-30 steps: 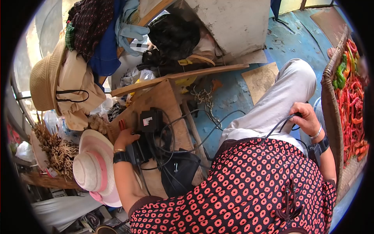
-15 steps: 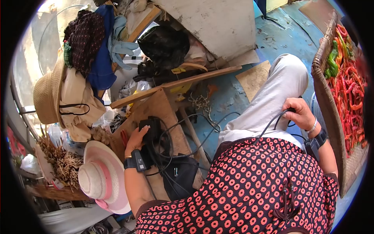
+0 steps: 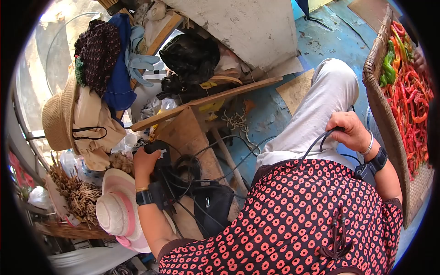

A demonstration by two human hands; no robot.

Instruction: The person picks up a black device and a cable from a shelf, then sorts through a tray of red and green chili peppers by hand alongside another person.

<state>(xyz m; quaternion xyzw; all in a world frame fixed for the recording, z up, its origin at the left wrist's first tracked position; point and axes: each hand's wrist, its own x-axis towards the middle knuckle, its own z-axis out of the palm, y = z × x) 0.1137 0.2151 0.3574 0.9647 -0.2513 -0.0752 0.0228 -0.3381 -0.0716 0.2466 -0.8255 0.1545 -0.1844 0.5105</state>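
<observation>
My left hand (image 3: 145,161) grips a small black box-shaped device (image 3: 159,149) above a wooden board (image 3: 195,130); its exact kind cannot be made out. Black cables (image 3: 187,168) loop in a tangle beside that hand, and a black pouch (image 3: 213,208) lies just below them. Over my lap, my right hand (image 3: 347,130) is closed around a black cable (image 3: 316,143), which bends down toward my patterned top. Both wrists carry black watch-like bands.
At the right, a woven basket (image 3: 381,87) holds red and green peppers (image 3: 410,98). A pink-and-white hat (image 3: 114,213), a straw hat (image 3: 58,114) and dried stalks (image 3: 78,195) crowd the left. A narrow wooden plank (image 3: 206,101) crosses ahead, below a black plastic bag (image 3: 190,57).
My left hand has shifted left, and the black device has moved left with it, away from the cable tangle. My right hand still grips the cable, nearly in the same spot.
</observation>
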